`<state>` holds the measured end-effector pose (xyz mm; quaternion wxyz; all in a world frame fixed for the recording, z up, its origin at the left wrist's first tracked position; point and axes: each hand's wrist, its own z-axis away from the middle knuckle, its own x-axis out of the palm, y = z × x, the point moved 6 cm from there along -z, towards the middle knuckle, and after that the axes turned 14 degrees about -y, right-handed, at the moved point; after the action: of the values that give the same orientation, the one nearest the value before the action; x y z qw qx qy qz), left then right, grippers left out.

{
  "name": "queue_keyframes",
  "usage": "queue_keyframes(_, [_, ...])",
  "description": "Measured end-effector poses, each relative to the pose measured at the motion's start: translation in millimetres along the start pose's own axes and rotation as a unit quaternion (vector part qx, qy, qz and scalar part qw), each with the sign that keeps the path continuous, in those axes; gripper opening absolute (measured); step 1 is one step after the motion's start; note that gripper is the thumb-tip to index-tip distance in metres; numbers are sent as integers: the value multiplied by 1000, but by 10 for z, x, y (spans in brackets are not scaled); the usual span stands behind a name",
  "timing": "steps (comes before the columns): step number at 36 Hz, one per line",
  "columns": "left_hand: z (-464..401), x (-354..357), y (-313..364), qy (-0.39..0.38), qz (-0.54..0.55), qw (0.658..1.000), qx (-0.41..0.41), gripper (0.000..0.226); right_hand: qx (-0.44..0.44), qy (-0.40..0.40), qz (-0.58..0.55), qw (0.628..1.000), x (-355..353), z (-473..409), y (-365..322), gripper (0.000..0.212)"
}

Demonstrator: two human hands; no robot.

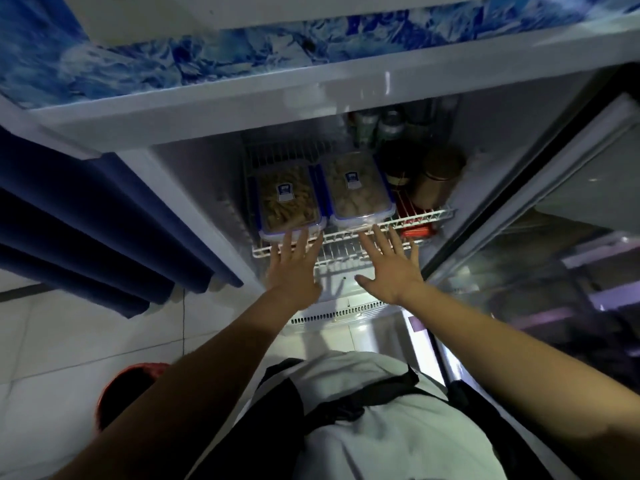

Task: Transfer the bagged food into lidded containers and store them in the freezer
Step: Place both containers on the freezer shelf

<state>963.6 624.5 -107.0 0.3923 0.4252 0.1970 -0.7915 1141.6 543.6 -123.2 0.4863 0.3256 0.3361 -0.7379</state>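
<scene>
We see two containers side by side at mid-frame, the left container point(289, 199) and the right container point(358, 188), both of clear glossy plastic with blue plastic rims and a paper-like label on each lid. They sit on a wire shelf point(346, 237) coated in smooth white. To their right we make out a brownish canister point(440, 174) with a dull metallic sheen. The freezer wall point(194, 188) looks like smooth white plastic; the open door point(554, 271) at right is glossy glass with reflections. At left a dark blue curtain point(86, 220) is matt cloth, and the floor tiles point(69, 341) look smooth with a slight gloss.
</scene>
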Motion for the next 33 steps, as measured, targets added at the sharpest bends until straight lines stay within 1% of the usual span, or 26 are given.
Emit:
queue_keyframes(5, [232,91,173,-8,-20,994,106,91,71,44,-77,993,170,542,62,86])
queue_keyframes(8, [391,101,297,5,-53,987,153,91,123,79,-126,981,248,1035,63,80])
queue_keyframes(13, [656,216,598,5,-64,964,258,89,236,128,-201,942,503,1876,27,76])
queue_keyframes(16, [804,356,799,11,-83,945,316,89,295,154,-225,916,729,2357,-45,77])
queue_keyframes(21, [1110,529,1160,-12,-100,919,381,94,363,206,-249,874,890,3188,-226,77])
queue_keyframes(24, [1360,411,1499,14,-96,894,438,95,391,259,-240,850,759,3705,-272,77])
queue_keyframes(27, [1614,163,1916,46,-97,868,485,97,416,312,-204,829,506,4218,-221,76])
queue_keyframes(31, [2023,-335,2514,97,-81,841,526,97,439,367,-141,808,112,4794,-51,73])
queue_keyframes(33, [2254,-597,2803,131,-84,829,538,95,453,375,-111,801,-67,5021,99,74])
